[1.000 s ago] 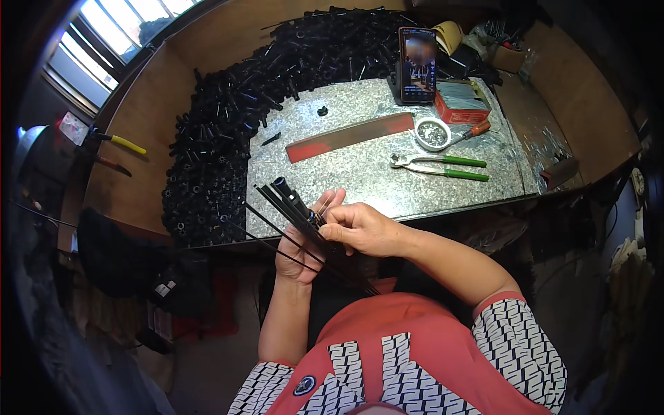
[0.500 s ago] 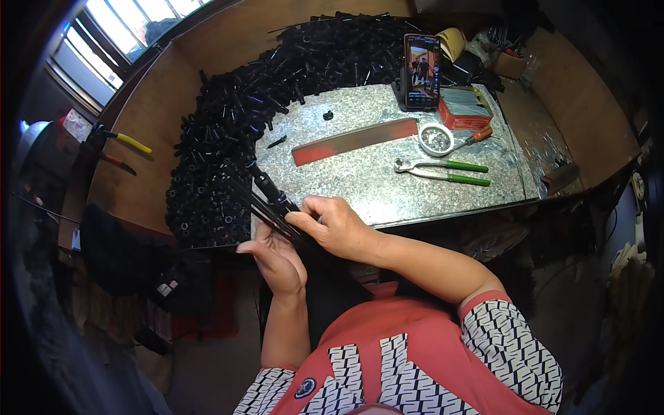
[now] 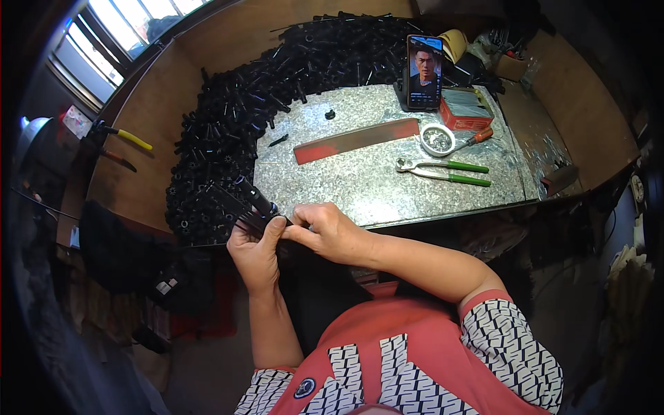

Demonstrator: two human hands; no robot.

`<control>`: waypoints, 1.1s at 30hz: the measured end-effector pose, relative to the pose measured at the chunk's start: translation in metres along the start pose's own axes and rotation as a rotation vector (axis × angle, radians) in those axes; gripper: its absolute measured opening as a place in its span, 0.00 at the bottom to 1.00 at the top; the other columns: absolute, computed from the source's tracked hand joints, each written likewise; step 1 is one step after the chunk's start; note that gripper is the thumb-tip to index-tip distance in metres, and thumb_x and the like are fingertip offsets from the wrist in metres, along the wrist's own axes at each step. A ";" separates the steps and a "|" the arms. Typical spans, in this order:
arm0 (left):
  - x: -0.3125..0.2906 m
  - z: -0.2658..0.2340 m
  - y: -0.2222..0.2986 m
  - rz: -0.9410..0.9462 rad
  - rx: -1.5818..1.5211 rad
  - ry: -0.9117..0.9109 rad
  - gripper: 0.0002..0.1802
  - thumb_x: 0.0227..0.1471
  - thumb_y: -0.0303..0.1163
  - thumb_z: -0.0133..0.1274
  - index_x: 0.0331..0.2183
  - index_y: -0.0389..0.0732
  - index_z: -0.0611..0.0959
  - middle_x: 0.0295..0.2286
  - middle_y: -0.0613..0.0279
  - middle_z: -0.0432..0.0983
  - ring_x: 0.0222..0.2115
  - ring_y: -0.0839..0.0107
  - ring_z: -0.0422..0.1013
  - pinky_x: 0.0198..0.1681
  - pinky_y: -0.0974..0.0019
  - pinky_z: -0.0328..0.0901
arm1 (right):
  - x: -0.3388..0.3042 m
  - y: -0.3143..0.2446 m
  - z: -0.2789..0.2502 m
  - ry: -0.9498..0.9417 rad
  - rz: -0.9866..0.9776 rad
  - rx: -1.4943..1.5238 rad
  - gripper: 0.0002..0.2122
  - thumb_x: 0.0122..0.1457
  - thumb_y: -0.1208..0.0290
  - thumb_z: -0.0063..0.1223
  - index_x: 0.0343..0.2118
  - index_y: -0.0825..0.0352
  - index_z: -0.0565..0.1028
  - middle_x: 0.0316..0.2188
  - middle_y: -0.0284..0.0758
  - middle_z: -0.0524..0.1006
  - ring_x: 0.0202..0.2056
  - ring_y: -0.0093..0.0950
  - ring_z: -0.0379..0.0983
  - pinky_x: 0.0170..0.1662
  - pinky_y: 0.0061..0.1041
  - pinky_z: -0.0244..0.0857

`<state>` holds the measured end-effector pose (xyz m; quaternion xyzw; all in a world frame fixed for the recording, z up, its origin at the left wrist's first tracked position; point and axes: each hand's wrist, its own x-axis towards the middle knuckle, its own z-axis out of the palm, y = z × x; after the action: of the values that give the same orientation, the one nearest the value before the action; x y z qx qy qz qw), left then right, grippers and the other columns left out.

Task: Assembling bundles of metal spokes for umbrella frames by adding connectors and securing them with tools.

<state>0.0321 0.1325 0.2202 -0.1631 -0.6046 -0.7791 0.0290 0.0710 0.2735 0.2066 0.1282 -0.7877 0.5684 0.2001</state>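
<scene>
A black tubular part with thin rods (image 3: 253, 196) is held over the near edge of the table, its tube pointing up and away to the left. My left hand (image 3: 254, 257) is closed around it, the thumb pressed on the tube's lower section. My right hand (image 3: 329, 234) is closed at its near end, thumb and forefinger pinching beside the left thumb. That end is hidden by the fingers. Just beyond the hands spreads a large pile of black tubular parts (image 3: 228, 131).
On the speckled stone slab (image 3: 360, 187) lie a red-marked flat bar (image 3: 356, 140) and green-handled pincers (image 3: 449, 173). Near them are a white bowl of small metal pieces (image 3: 437, 141), a screwdriver (image 3: 478, 136), a red box (image 3: 465, 117) and a propped phone (image 3: 424, 72). Wooden walls (image 3: 149, 131) surround the bench.
My left hand has gone from fingers spread to closed around the black part, thumb over it. The part has shifted slightly left and toward me. The phone's picture has changed.
</scene>
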 end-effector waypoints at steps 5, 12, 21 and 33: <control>0.004 -0.007 -0.008 -0.021 -0.075 -0.047 0.11 0.43 0.17 0.62 0.33 0.35 0.79 0.28 0.67 0.76 0.27 0.82 0.71 0.34 0.78 0.66 | 0.000 0.001 -0.003 0.000 -0.039 0.006 0.14 0.54 0.69 0.58 0.20 0.71 0.68 0.14 0.37 0.68 0.17 0.28 0.68 0.21 0.27 0.60; 0.002 -0.017 -0.011 -0.025 -0.177 -0.118 0.12 0.45 0.20 0.61 0.36 0.34 0.79 0.31 0.65 0.76 0.30 0.79 0.72 0.36 0.75 0.67 | 0.007 -0.009 -0.014 -0.243 0.327 0.253 0.13 0.55 0.67 0.58 0.22 0.70 0.69 0.18 0.32 0.70 0.17 0.20 0.70 0.19 0.19 0.64; 0.008 -0.030 -0.010 -0.100 -0.209 -0.294 0.18 0.46 0.27 0.62 0.40 0.32 0.78 0.32 0.63 0.76 0.32 0.76 0.71 0.38 0.73 0.66 | 0.016 -0.001 -0.019 -0.382 0.525 0.357 0.13 0.54 0.65 0.59 0.22 0.68 0.71 0.19 0.31 0.71 0.19 0.19 0.70 0.20 0.18 0.66; -0.012 0.004 -0.021 0.134 -0.044 -0.023 0.30 0.50 0.23 0.57 0.53 0.32 0.63 0.38 0.62 0.70 0.39 0.76 0.69 0.43 0.72 0.65 | 0.016 0.006 0.003 -0.175 0.484 0.289 0.15 0.55 0.65 0.59 0.20 0.68 0.68 0.17 0.30 0.70 0.16 0.19 0.69 0.17 0.18 0.63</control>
<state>0.0392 0.1404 0.1980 -0.2127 -0.5752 -0.7868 0.0704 0.0538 0.2729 0.2079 0.0123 -0.7205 0.6927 -0.0303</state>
